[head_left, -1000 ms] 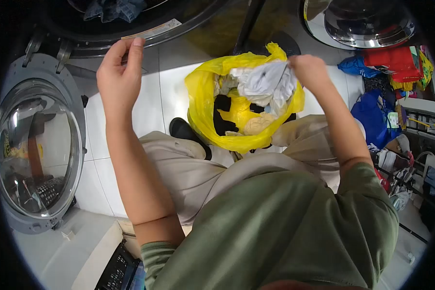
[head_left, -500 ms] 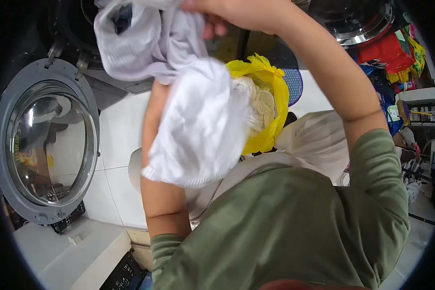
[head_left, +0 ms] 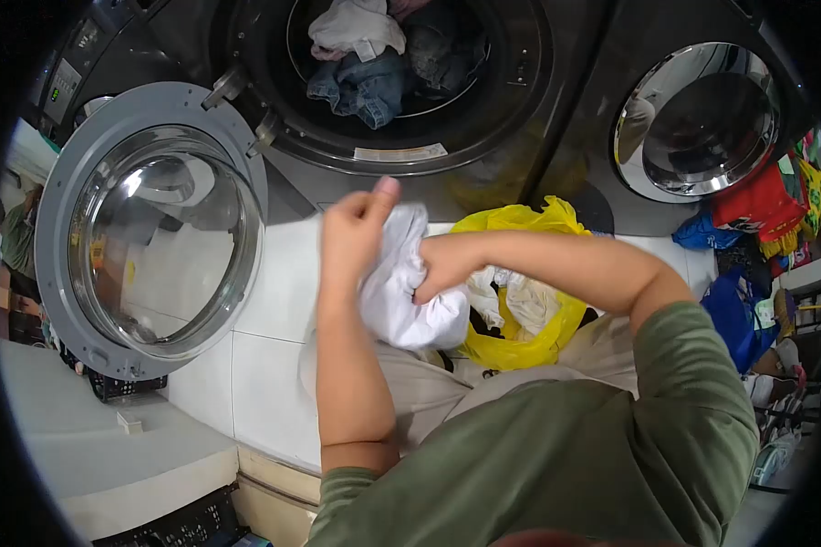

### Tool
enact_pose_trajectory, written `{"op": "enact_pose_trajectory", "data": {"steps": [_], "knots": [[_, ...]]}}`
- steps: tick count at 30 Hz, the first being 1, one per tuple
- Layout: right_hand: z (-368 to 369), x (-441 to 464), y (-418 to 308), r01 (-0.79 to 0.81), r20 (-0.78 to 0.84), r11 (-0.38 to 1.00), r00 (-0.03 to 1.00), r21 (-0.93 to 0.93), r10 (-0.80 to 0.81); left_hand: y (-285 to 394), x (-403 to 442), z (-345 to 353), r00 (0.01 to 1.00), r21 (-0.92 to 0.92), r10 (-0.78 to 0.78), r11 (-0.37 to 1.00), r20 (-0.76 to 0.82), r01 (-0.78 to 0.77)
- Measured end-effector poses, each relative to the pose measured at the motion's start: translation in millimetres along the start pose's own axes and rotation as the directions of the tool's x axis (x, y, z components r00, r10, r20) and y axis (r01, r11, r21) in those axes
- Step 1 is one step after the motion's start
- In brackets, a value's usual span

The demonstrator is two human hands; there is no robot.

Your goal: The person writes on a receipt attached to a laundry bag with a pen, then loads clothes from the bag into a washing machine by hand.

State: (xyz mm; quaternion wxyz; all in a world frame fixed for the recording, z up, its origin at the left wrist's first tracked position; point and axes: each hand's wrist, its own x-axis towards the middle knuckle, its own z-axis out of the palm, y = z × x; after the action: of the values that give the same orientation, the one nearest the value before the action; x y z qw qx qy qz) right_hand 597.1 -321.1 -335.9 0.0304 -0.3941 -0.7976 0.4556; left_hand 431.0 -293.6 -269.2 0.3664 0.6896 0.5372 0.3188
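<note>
A bunched white garment (head_left: 394,305) hangs between my two hands, in front of my lap. My left hand (head_left: 354,235) is closed at its left edge, thumb pointing up; its fingers are partly hidden. My right hand (head_left: 449,266) reaches into the folds from the right, with its fingers curled into the fabric. Just right of the garment, an open yellow plastic bag (head_left: 570,321) stands on the floor with pale clothes (head_left: 531,305) inside. Ahead, jeans (head_left: 360,87) and a white cloth (head_left: 356,29) lie in the open drum of a dark front-loading machine (head_left: 483,178).
The machine's round glass door (head_left: 150,228) stands swung out on the left. A second machine has its round door (head_left: 698,118) closed on the right. Colourful bags (head_left: 762,205) are piled at the right edge. White floor tiles (head_left: 269,383) and a pale ledge (head_left: 109,438) lie to the left.
Both hands have come down and back from near the drum opening, bringing the white garment with them. It was hanging spread out and is now bunched up. The view has tilted up, showing the drum.
</note>
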Motion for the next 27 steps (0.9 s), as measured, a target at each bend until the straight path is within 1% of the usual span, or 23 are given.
{"op": "enact_pose_trajectory", "data": {"steps": [1,2,3,4,5,6,7,9,10,11,12,13,14,15,16,17,18,19,20,23,25,26,27], "knots": [[-22,14,-13,-0.038,0.039,0.992,0.998,-0.118,0.043,-11,10,-14,0.992,0.025,-0.061,0.998,-0.11,0.064],[-60,27,-23,-0.073,0.071,0.971,0.993,-0.228,0.091,-22,18,-25,0.97,0.046,-0.119,0.99,-0.212,0.131],[-96,37,-19,-0.063,-0.292,0.956,0.956,-0.287,-0.025,-35,25,-30,0.95,-0.148,-0.082,0.988,-0.302,0.038],[-142,68,18,0.025,-0.57,1.0,0.822,0.015,-0.012,-45,30,-31,0.917,-0.33,-0.067,0.941,-0.393,-0.073],[-207,96,53,0.436,-0.703,0.845,0.703,0.31,-0.105,-40,29,-32,0.907,-0.43,-0.083,0.896,-0.413,-0.113],[-270,122,86,0.78,-0.809,0.459,0.556,0.426,-0.194,-40,26,-29,0.915,-0.476,-0.073,0.869,-0.396,-0.137],[-227,22,-26,0.907,-0.949,0.284,0.313,0.311,0.04,-40,26,-29,0.917,-0.519,-0.058,0.838,-0.394,-0.17],[-227,12,-8,0.789,-0.946,0.541,0.321,0.291,0.041,-42,27,-29,0.893,-0.346,0.085,0.903,-0.441,-0.257],[-206,7,25,0.64,-0.852,0.719,0.507,0.271,-0.13,-45,23,-24,0.892,-0.268,0.145,0.923,-0.427,-0.278],[-165,0,45,0.392,-0.627,0.871,0.767,0.296,-0.132,-48,21,-26,0.912,-0.204,0.147,0.949,-0.384,-0.239],[-130,-17,54,-0.001,-0.413,0.994,0.909,0.107,0.045,-50,22,-27,0.93,-0.239,0.119,0.948,-0.349,-0.211],[-89,-23,73,-0.273,-0.178,0.955,0.952,-0.116,0.25,-51,22,-28,0.94,-0.269,0.096,0.944,-0.327,-0.19],[-44,-16,134,-0.287,0.032,0.875,0.946,-0.391,0.324,-50,21,-26,0.946,-0.282,0.085,0.943,-0.313,-0.178],[12,-16,187,-0.579,0.152,0.703,0.717,-0.413,0.68,-49,22,-25,0.95,-0.292,0.078,0.941,-0.304,-0.171],[70,-31,244,-0.549,0.12,0.703,0.744,-0.452,0.658,-48,23,-24,0.952,-0.302,0.074,0.938,-0.298,-0.167],[137,-53,304,-0.6,0.04,0.692,0.743,-0.401,0.668,-48,23,-22,0.955,-0.295,0.083,0.94,-0.285,-0.17],[161,-74,272,-0.728,-0.105,0.636,0.675,-0.254,0.73,-46,24,-18,0.956,-0.289,0.094,0.941,-0.278,-0.176],[202,-83,292,-0.8,-0.152,0.563,0.595,-0.21,0.789,-44,24,-14,0.957,-0.278,0.108,0.943,-0.27,-0.185],[235,-88,318,-0.862,-0.195,0.483,0.506,-0.154,0.84,-42,25,-11,0.959,-0.311,0.101,0.932,-0.264,-0.184],[216,-117,303,-0.815,-0.115,0.521,0.56,-0.252,0.82,-36,27,-2,0.967,-0.282,0.121,0.942,-0.226,-0.183],[139,-127,275,-0.825,-0.027,0.562,0.562,0.058,0.827,-30,30,4,0.974,-0.262,0.122,0.95,-0.193,-0.171],[98,-135,259,-0.778,-0.078,0.614,0.609,0.133,0.789,-26,30,8,0.978,-0.253,0.119,0.954,-0.172,-0.16],[79,-142,247,-0.721,-0.127,0.662,0.651,0.204,0.748,-23,28,11,0.982,-0.241,0.11,0.96,-0.151,-0.145]]}}
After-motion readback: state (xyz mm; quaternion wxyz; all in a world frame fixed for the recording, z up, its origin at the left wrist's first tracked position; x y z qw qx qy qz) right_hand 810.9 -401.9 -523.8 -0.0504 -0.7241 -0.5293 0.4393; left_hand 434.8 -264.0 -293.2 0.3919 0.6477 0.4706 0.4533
